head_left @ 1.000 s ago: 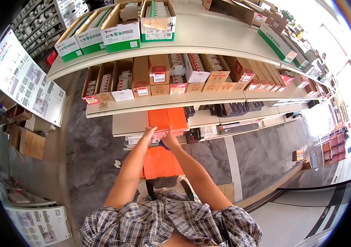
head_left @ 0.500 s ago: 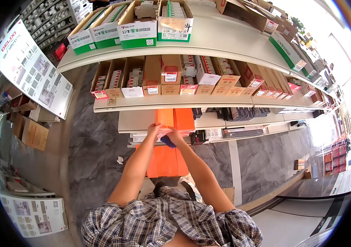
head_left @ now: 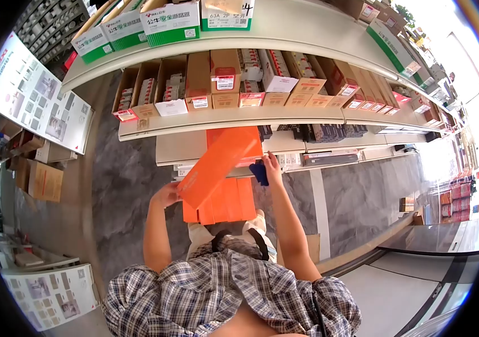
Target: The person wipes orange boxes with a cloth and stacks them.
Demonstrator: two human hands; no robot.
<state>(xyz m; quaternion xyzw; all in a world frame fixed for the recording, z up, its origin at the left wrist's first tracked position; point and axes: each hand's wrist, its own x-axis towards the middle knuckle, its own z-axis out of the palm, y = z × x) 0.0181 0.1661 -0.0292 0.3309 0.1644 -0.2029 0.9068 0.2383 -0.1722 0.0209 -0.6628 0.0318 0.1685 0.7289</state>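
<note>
A long orange box [head_left: 217, 167] is tilted in front of the lower shelf, its lower left end in my left hand [head_left: 166, 195], whose fingers are closed on it. To the right of the box, my right hand [head_left: 272, 168] is closed on a dark blue cloth [head_left: 259, 173] that hangs from its fingers. Behind the held box, another orange box [head_left: 255, 147] lies on the low shelf, partly hidden. Below, several more orange boxes [head_left: 231, 205] sit side by side near my feet.
A middle shelf [head_left: 194, 122] holds open cartons of circuit breakers [head_left: 175, 87]. Green-and-white cartons [head_left: 172, 25] stand on the shelf above. Dark boxes [head_left: 329, 133] line the low shelf to the right. A display board [head_left: 42, 90] leans at the left, and a glass-topped counter [head_left: 396, 286] is at the lower right.
My hands have moved apart, the left toward lower left and the right outward with the blue cloth. The orange box has come off the shelf area and turned diagonally. The view has shifted slightly.
</note>
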